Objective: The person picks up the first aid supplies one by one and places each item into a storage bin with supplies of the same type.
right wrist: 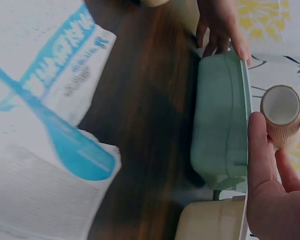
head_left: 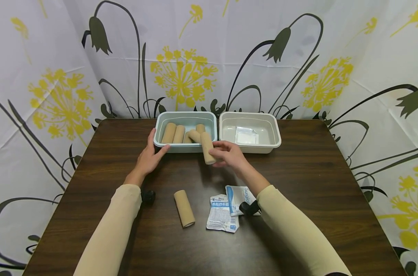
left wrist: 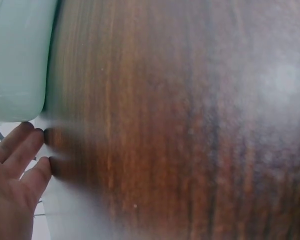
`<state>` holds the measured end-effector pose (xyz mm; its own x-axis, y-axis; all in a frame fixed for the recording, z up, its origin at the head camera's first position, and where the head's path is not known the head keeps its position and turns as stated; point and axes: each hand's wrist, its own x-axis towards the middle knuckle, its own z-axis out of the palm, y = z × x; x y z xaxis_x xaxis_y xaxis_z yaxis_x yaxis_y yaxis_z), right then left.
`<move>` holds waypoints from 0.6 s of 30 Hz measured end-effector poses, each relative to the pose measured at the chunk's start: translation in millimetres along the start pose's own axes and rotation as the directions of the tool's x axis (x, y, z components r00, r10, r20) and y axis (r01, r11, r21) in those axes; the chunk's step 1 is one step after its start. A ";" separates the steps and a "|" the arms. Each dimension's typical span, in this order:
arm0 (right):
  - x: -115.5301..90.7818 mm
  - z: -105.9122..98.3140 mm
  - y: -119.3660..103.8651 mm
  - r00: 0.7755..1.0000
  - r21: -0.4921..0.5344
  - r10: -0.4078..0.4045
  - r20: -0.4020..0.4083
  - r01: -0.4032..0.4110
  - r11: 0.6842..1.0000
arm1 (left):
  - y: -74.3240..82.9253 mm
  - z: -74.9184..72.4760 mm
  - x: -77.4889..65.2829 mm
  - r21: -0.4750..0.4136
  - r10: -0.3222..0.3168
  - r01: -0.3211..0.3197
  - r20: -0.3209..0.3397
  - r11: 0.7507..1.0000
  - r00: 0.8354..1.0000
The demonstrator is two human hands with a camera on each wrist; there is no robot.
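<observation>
My right hand [head_left: 228,153] pinches a beige bandage roll [head_left: 207,148] between thumb and fingers, above the front rim of the light blue bin [head_left: 186,148]. Up close in the right wrist view, this ribbed roll [right wrist: 282,120] shows a pale round end. Several similar bandage rolls [head_left: 169,133] lie inside that bin. My left hand [head_left: 149,156] rests against the bin's left front corner, its thumb by the front rim and its fingers along the left side. In the left wrist view the left fingers [left wrist: 24,155] extend beside the bin's wall.
A cream bin [head_left: 269,147] stands right of the blue one, with a white packet [head_left: 246,135] in it. Nearer on the dark wooden table [head_left: 308,180] lie another beige roll [head_left: 184,209] and two overlapping printed packets [head_left: 222,214], partly under my right forearm. A flowered curtain hangs behind.
</observation>
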<state>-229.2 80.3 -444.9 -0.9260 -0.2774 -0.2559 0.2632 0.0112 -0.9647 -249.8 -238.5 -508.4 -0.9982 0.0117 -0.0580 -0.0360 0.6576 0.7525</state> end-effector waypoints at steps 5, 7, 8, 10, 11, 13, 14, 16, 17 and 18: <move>14.2 3.0 -9.3 0.996 0.072 -0.001 -0.086 0.007 0.997 | 0.1 0.4 0.4 0.000 0.011 -0.011 -0.004 1.000 1.000; 19.8 4.6 -12.7 0.991 0.089 -0.012 -0.131 0.024 0.996 | 0.3 0.2 0.6 0.005 0.019 -0.019 -0.008 1.000 1.000; 22.7 5.6 -14.0 0.988 0.094 -0.016 -0.151 0.030 0.995 | 0.3 0.2 0.7 0.008 0.022 -0.022 -0.012 1.000 1.000; 27.4 7.8 -16.8 0.982 0.089 -0.028 -0.186 0.045 0.995 | -0.4 0.4 0.8 0.011 0.026 -0.026 -0.015 1.000 1.000; 29.8 8.8 -17.9 0.979 0.078 -0.034 -0.201 0.051 0.996 | -0.6 0.6 0.8 0.013 0.026 -0.026 -0.014 1.000 1.000; 34.3 10.9 -20.2 0.973 0.060 -0.048 -0.226 0.063 0.996 | -1.6 1.1 1.3 0.017 0.029 -0.029 -0.017 0.999 0.999; 36.4 12.1 -21.6 0.970 0.050 -0.056 -0.235 0.070 0.996 | -2.2 1.5 1.7 0.017 0.032 -0.032 -0.020 0.999 0.999; 41.1 14.3 -24.1 0.964 0.024 -0.076 -0.255 0.085 0.996 | -2.8 2.0 2.4 0.019 0.038 -0.038 -0.024 0.999 0.999; 43.7 15.3 -25.2 0.961 0.013 -0.090 -0.263 0.097 0.995 | -3.2 2.1 2.6 0.021 0.041 -0.041 -0.029 0.999 0.999; 46.5 16.3 -26.1 0.957 -0.008 -0.111 -0.270 0.113 0.994 | -3.4 2.3 2.8 0.020 0.044 -0.044 -0.033 0.999 0.998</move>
<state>-274.8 51.4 -430.6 -0.9880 -0.0077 -0.1543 0.1544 -0.0121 -0.9879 -252.4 -239.0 -512.6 -0.9999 0.0158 -0.0028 0.0086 0.6717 0.7408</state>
